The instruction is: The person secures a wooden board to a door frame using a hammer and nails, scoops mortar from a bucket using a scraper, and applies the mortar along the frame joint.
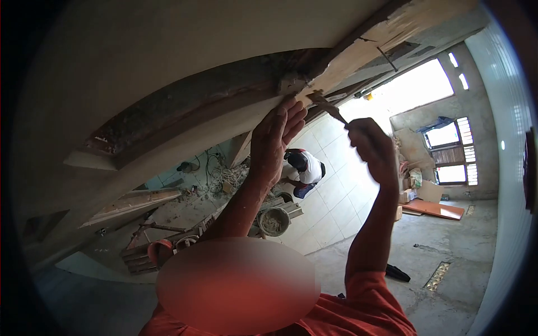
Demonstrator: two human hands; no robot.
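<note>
My left hand (274, 143) is raised, its fingers stretched out, with the fingertips at the lower edge of a pale board (347, 61). Nothing shows in its palm. Higher on the right, my right hand (371, 147) is closed around the handle of a small trowel (328, 106). The flat, dirty blade points up and left to the board's edge, near a brown patch (315, 95). Whether the blade touches the board I cannot tell. Beside it runs a dark, rough recess (213, 95) in the pale surface.
Below, another person (307, 172) in a white top crouches on pale tiles. A bucket of grey mix (274, 222) stands near planks and rubble. A metal rod (388, 59) juts from the surface above. An orange-brown panel (434, 210) lies by the far wall.
</note>
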